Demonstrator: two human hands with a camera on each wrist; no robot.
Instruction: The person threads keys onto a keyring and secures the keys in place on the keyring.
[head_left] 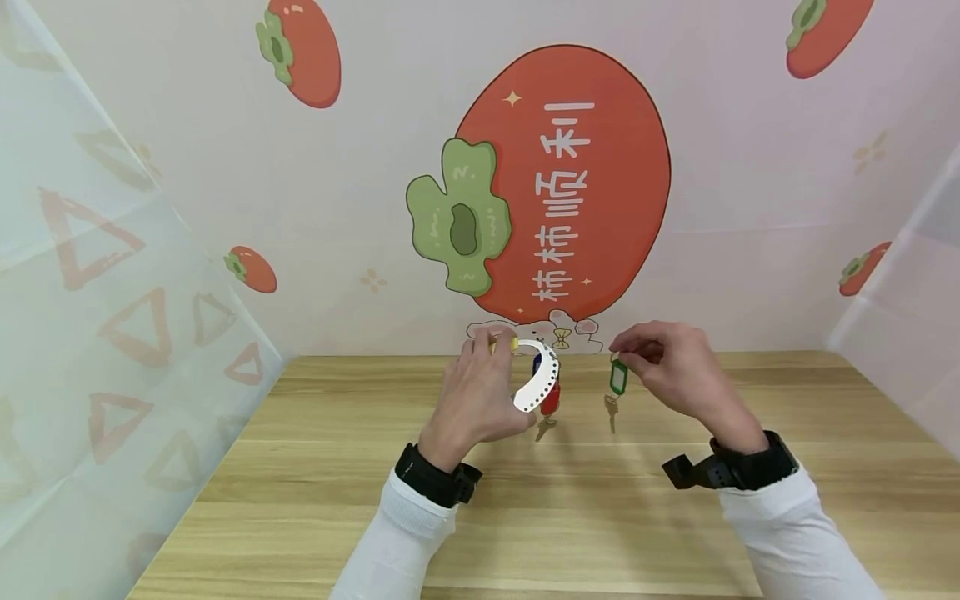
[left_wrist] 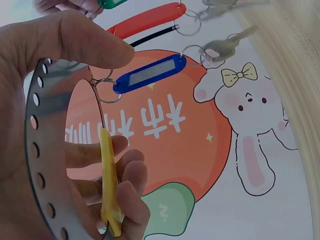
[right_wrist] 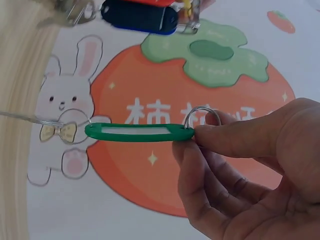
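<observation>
Left hand (head_left: 480, 392): grasping the white perforated holder (head_left: 537, 390), thumb at one end of the curve, fingers at the other by the yellow piece (left_wrist: 108, 185). The curved body bows out toward the right hand, row of holes along it.

Right hand (head_left: 675, 367): thumb and fingers pinch the split ring (right_wrist: 202, 111) of the green tag (head_left: 618, 377). Tag hangs just below those fingertips, on the side facing the left hand; its key (head_left: 612, 412) hangs under it. Green tag and holder are apart, with a gap between the two hands.

Blue tag (left_wrist: 150, 74) is just past the left thumb; its rings meet the holder's thin section in the left wrist view. Red tag (head_left: 551, 398) hangs beside the left hand, between it and the green tag, a key (head_left: 545, 428) below. Red tag's attachment point is hidden behind the left thumb, can't tell how it connects.

Both hands are above the bench (head_left: 337, 483), in front of the persimmon-print backdrop (head_left: 375, 167). Black straps on both wrists, left (head_left: 435, 479) and right (head_left: 750, 467).
</observation>
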